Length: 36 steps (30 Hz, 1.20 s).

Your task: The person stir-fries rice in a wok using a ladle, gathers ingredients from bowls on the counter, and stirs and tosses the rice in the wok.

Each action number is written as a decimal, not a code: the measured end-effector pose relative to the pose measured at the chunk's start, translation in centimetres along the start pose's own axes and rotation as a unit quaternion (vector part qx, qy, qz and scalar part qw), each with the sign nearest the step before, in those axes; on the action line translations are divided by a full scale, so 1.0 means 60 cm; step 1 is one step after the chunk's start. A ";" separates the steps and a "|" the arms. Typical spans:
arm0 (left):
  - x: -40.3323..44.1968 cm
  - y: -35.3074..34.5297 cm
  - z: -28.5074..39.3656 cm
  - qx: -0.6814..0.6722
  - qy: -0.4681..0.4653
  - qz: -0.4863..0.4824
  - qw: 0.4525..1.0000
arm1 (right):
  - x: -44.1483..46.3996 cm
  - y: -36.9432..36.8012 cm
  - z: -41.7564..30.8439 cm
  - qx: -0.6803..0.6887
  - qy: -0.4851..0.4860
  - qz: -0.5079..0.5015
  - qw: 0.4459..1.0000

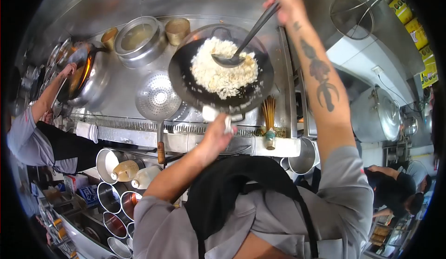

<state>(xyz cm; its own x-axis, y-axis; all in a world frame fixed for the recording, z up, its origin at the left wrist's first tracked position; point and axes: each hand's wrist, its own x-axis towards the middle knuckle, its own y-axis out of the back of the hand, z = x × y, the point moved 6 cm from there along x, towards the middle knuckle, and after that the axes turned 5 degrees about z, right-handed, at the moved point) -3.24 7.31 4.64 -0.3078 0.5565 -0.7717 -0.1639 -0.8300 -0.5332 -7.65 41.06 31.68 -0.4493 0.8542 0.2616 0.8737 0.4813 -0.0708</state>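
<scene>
The right hand (287, 6) is closed around the handle of a long ladle (258, 30), beyond the far right of the wok (182, 71). The left hand (218, 136) grips a folded white cloth (213, 114) at the wok's near rim; whether a handle lies under it, I cannot tell. The wok is over the right part of the steel stovetop (118, 87), near its right edge.

The ladle's long axis slants from the right hand down toward the near left, its bowl set in the rice (218, 73). The rice lies straight beyond the left hand, which is the nearer of the two, and to the near left of the right hand.

The rice is off-white with a few yellowish patches, heaped loosely across the wok's middle, with stray blurred grains over the black surface toward the near rim.
</scene>
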 end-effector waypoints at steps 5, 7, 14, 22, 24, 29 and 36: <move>-0.009 -0.017 0.032 0.003 0.030 -0.029 0.999 | -0.038 -0.012 -0.047 0.029 0.075 0.048 0.996; 0.050 -0.004 0.021 0.010 -0.035 -0.053 0.998 | -0.075 -0.051 0.047 0.042 0.084 0.058 0.994; 0.059 0.135 -0.070 0.106 -0.024 -0.040 0.993 | -0.117 -0.091 -0.161 0.097 0.170 0.018 0.981; -0.042 -0.025 0.030 0.033 -0.009 -0.074 0.997 | -0.114 -0.084 -0.161 0.062 0.044 0.005 0.997; 0.016 -0.020 0.040 0.031 -0.001 -0.074 0.997 | -0.145 -0.074 -0.075 -0.109 0.040 0.047 0.992; 0.091 0.149 -0.088 0.107 -0.034 -0.081 0.990 | -0.147 -0.065 -0.053 0.103 0.197 0.001 0.975; 0.187 0.025 0.065 0.041 -0.051 -0.096 0.993 | -0.223 -0.026 -0.354 0.220 0.274 0.012 0.936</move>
<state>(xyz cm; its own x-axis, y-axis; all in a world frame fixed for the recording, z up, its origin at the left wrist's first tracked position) -10.61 12.13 -3.47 -0.3564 0.7016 -0.6170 -0.3027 -0.7115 -0.6342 0.99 24.69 48.70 -0.1612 0.6949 0.7008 0.6668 0.6001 -0.4418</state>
